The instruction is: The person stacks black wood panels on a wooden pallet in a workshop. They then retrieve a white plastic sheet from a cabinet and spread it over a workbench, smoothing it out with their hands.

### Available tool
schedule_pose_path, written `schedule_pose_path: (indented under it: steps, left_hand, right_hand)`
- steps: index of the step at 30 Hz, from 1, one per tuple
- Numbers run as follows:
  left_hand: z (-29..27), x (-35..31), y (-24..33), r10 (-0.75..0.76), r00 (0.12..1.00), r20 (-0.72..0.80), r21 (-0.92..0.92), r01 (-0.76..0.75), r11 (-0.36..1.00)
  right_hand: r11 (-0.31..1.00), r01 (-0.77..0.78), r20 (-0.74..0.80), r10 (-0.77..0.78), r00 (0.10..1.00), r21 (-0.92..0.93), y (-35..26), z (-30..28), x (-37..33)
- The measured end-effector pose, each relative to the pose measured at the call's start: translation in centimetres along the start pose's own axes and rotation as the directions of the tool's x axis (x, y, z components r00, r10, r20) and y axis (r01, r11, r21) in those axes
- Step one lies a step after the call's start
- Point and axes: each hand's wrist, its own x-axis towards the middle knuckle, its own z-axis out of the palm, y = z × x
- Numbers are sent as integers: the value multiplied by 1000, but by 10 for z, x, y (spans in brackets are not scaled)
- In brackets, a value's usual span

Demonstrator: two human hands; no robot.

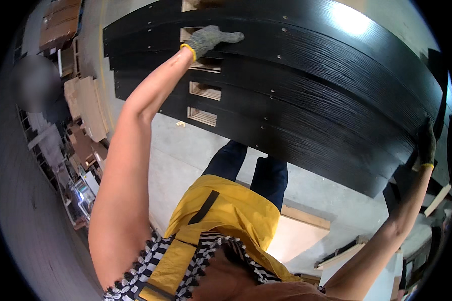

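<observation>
Several long black boards [331,95] with a wood-grain face lie edge to edge before me, with rectangular cut-outs and small holes toward the left. My left hand [211,40], in a grey knitted glove with a yellow cuff, is on one of the far boards beside the cut-outs. Its thumb stretches along the black face while the other fingers look bent over, their tips hidden. At the right end of the boards, my right hand [427,143] wears a dark glove with a yellow cuff. It is closed around the end edge, partly lost in shadow.
Cardboard and flat panels [88,108] are piled along the left. A pale wooden panel [304,228] lies by my legs on the grey floor [178,155]. More boards and a white panel [366,276] stand at lower right. A small wood scrap [181,124] lies below the boards.
</observation>
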Motion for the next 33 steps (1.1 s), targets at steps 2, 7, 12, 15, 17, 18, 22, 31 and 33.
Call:
schedule_pose_path:
  steps: [2, 7, 12, 15, 17, 18, 22, 31, 33]
  left_hand:
    - [18, 8, -45, 233, 972, -19, 190, -225, 956]
    - [24, 12, -49, 45, 995, -93, -17, -47, 999]
    - [15, 12, -34, -267, 963, -32, -348, 240, 906]
    - [24, 21, -48, -256, 965, -58, -435, 206, 876]
    - [30, 22, -50, -297, 953, -51, -546, 222, 808]
    - [27, 19, -45, -317, 947, -47, -596, 229, 770]
    - [12, 12, -24, -284, 958, -38, -506, 227, 832]
    - [31, 3, -56, 231, 973, -28, 270, -215, 939]
    - [21, 8, -40, 287, 956, -56, 253, -265, 931]
  right_hand:
    - [867, -300, 84, 291, 953, 398, -32, 3, -17]
    - [897, -132, 64, 116, 991, 423, -39, 34, -17]
    - [914, -221, 145, 182, 973, 340, -44, 45, -25]
    - [925, -242, 191, 192, 963, 292, -59, 37, -29]
    - [910, -271, 233, 203, 951, 314, -70, 39, -32]
    - [900, -287, 254, 208, 944, 327, -73, 40, -34]
    - [891, -285, 136, 252, 958, 353, -68, 41, -39]
    - [921, -139, 104, 109, 989, 364, -73, 43, 17]
    - [964, -64, 140, 28, 990, 259, -64, 9, 56]
